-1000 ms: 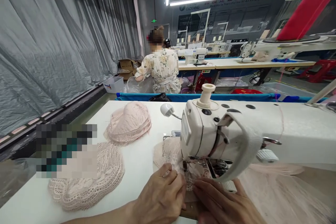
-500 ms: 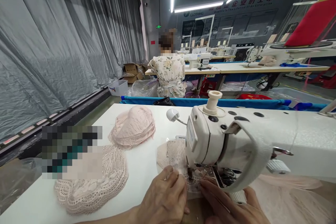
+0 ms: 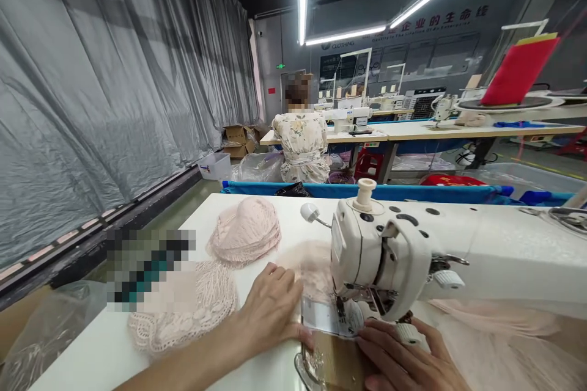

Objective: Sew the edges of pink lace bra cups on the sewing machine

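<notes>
Soft lace against hard glossy plastic

The sewing machine (image 3: 389,250) has a smooth, glossy cream shell with small metal parts; the pink cloth (image 3: 312,266) under it is thin, open lace, the lace piles (image 3: 245,232) rougher knit; the table (image 3: 114,348) is smooth matt white; the curtain (image 3: 92,85) is shiny grey plastic sheet

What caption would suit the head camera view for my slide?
Left hand and right hand press pink lace fabric flat at the needle of a white sewing machine.

The left hand (image 3: 270,311) is sliding leftward along the table's near edge, away from the needle, flattening on the pink lace (image 3: 312,272), while the right hand (image 3: 403,360) is drawing back slightly.
</notes>
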`<state>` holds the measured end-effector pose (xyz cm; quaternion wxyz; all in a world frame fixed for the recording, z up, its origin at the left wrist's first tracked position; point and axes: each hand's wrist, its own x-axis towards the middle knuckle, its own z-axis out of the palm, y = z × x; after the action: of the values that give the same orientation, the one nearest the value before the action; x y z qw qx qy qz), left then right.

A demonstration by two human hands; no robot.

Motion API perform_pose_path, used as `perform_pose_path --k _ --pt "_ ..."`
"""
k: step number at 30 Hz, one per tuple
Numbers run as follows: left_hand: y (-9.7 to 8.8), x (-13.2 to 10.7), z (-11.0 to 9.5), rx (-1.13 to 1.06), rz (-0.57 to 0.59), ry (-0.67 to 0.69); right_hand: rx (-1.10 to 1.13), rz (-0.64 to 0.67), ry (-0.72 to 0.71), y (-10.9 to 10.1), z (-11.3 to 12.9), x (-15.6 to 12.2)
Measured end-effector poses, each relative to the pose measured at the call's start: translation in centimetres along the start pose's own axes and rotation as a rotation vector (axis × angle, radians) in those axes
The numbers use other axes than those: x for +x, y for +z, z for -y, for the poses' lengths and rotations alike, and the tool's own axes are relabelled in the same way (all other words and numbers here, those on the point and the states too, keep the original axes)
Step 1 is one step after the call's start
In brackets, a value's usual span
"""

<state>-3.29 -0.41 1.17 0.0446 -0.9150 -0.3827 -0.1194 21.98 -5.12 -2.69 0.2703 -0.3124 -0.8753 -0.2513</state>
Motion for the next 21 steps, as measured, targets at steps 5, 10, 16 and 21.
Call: perform_pose_path --k 5,10,16,21 --pt "-2.9 -5.0 -2.4 -0.207 0.103 0.058 0.26 0.025 0.128 -1.4 1.3 0.6" --pt "-3.0 -8.4 -3.8 -0.175 0.059 0.127 0.3 0.039 0.115 -2.5 3.0 1.4" --pt "0.2 -11.7 -7.7 0.139 -0.253 0.26 0.331 0.144 -0.113 -3.3 7.1 1.6" --pt "-1.1 -14.5 -10.7 -0.346 -0.309 0.151 0.848 0.419 0.311 -7.6 11.5 1.6"
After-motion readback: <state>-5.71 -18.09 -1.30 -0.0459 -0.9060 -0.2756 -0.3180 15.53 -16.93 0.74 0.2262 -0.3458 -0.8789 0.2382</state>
